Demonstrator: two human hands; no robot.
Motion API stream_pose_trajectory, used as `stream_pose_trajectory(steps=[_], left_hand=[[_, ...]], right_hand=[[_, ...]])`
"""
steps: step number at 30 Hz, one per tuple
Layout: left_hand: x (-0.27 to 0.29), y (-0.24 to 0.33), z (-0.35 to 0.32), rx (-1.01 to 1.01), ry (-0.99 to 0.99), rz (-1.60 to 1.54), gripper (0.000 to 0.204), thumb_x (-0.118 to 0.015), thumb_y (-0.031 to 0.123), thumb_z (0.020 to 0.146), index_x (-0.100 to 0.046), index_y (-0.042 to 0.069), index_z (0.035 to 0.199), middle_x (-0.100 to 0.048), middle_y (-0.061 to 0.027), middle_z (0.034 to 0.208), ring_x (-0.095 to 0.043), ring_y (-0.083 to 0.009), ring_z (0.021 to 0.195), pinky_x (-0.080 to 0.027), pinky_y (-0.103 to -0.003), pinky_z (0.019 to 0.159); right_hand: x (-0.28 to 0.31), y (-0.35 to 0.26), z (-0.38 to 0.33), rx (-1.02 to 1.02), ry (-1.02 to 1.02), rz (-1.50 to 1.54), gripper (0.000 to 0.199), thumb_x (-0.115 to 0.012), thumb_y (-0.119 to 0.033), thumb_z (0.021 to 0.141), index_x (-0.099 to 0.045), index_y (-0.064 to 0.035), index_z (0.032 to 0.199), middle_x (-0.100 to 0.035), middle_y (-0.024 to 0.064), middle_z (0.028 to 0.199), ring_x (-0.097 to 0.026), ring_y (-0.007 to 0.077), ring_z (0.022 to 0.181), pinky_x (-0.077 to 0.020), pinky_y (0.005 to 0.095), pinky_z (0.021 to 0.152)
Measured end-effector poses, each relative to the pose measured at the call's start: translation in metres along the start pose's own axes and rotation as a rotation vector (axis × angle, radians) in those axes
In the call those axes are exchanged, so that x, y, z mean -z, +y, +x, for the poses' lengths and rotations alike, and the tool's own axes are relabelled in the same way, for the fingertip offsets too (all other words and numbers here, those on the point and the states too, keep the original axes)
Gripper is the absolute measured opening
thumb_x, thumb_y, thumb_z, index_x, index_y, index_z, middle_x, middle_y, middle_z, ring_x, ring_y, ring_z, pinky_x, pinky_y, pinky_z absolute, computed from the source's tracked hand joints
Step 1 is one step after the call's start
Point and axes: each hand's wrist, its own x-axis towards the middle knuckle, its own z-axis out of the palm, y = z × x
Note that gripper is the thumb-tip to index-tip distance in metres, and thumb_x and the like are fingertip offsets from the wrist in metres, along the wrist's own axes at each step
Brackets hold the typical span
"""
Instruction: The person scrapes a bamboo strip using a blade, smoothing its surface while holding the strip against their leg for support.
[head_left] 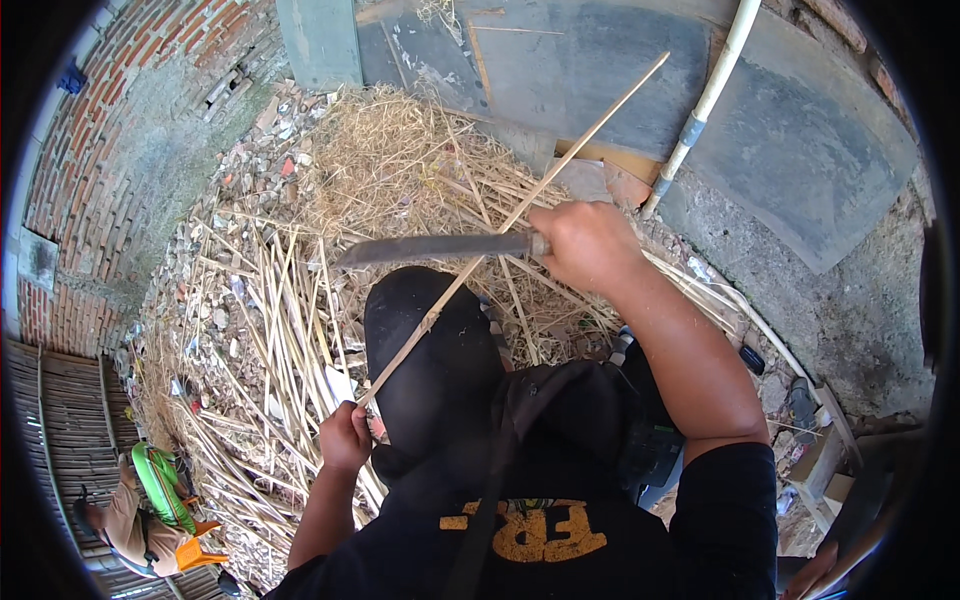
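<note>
My left hand (345, 436) is closed round the lower end of a long, thin bamboo strip (418, 330). The strip slants up to the far right, passing over my raised, dark-clothed leg. My right hand (588, 242) grips the handle of a machete (440, 248), its dark blade pointing left. Blade and strip cross near the right hand; whether they touch is hard to tell.
Many split bamboo strips (285, 300) lie on rubble to the left, with dry shavings (385, 165) ahead. A brick wall (110, 150) stands left, and a pale pipe (712, 95) leans at the right. Another person (130, 520) sits at lower left beside a green object (160, 485).
</note>
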Motion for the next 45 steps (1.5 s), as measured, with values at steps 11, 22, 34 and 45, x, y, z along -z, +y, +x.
stream_pose_trajectory(steps=[11,22,34,45], left_hand=[[0.006,0.001,0.002,0.101,-0.099,-0.045,0.045,-0.04,0.033,0.106,-0.053,0.002,0.078,-0.055,-0.0223,0.061,-0.058,-0.047,0.061,-0.043,-0.051,0.056],[0.005,-0.001,-0.001,0.051,-0.064,-0.017,0.046,-0.038,0.035,0.107,-0.054,0.002,0.079,-0.054,-0.0216,0.06,-0.058,-0.0462,0.06,-0.043,-0.05,0.055],[0.01,-0.002,0.003,0.082,-0.129,-0.083,0.047,-0.037,0.035,0.107,-0.053,0.001,0.08,-0.055,-0.0233,0.062,-0.057,-0.0484,0.063,-0.042,-0.051,0.058],[0.012,-0.009,-0.003,0.109,-0.117,-0.062,0.047,-0.038,0.037,0.107,-0.055,0.001,0.081,-0.057,-0.023,0.065,-0.06,-0.0478,0.065,-0.045,-0.05,0.059]], right_hand=[[-0.013,0.02,0.002,0.025,0.121,-0.004,0.025,-0.068,-0.013,0.072,-0.067,-0.0066,0.096,-0.069,0.0179,0.083,-0.069,0.039,0.083,-0.0547,0.0501,0.074],[0.001,0.04,0.0,-0.098,0.12,0.014,0.022,-0.069,-0.013,0.076,-0.068,-0.0081,0.097,-0.071,0.0184,0.084,-0.071,0.0373,0.085,-0.0572,0.0494,0.077],[0.002,0.048,0.004,-0.14,0.147,0.069,0.019,-0.071,-0.017,0.077,-0.069,-0.011,0.095,-0.071,0.0143,0.084,-0.072,0.0346,0.084,-0.0575,0.0477,0.076],[-0.004,0.064,0.004,-0.131,0.132,0.032,0.025,-0.067,-0.014,0.077,-0.07,-0.0109,0.102,-0.073,0.0154,0.09,-0.071,0.0371,0.086,-0.0561,0.0489,0.077]])
